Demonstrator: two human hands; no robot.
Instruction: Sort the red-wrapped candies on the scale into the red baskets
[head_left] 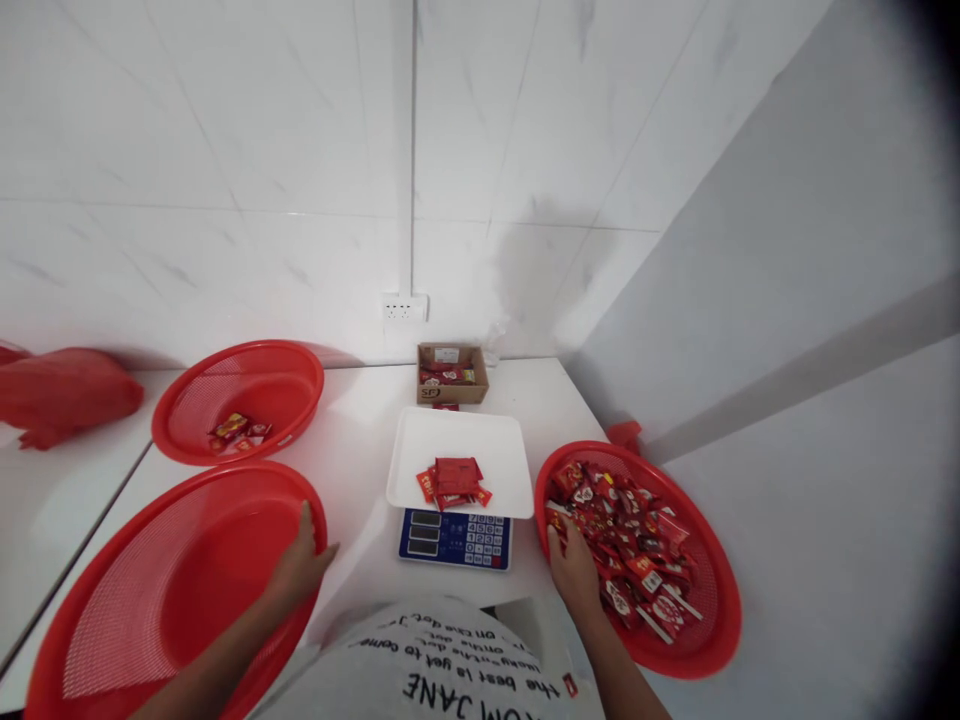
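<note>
My left hand (300, 562) is at the right rim of a large red plastic basket (97, 560), thumb and forefinger spread apart, holding nothing visible. My right hand (574, 565) reaches over the near-left rim of another red basket (724, 610), heaped with small wrapped snack packets (630, 530). Its fingers are bent down among the packets; what they grip, if anything, is hidden. Between the hands stands a digital scale (456, 540) with a white tray (409, 450) on top. Several red packets (456, 478) lie in a small pile on the tray.
A small cardboard box (451, 394) with packets inside stands behind the scale. At the back left, a red basket (315, 385) holds a few packets. A filled red bag (71, 390) lies at the far left. A wall socket (405, 307) is above the table (360, 420).
</note>
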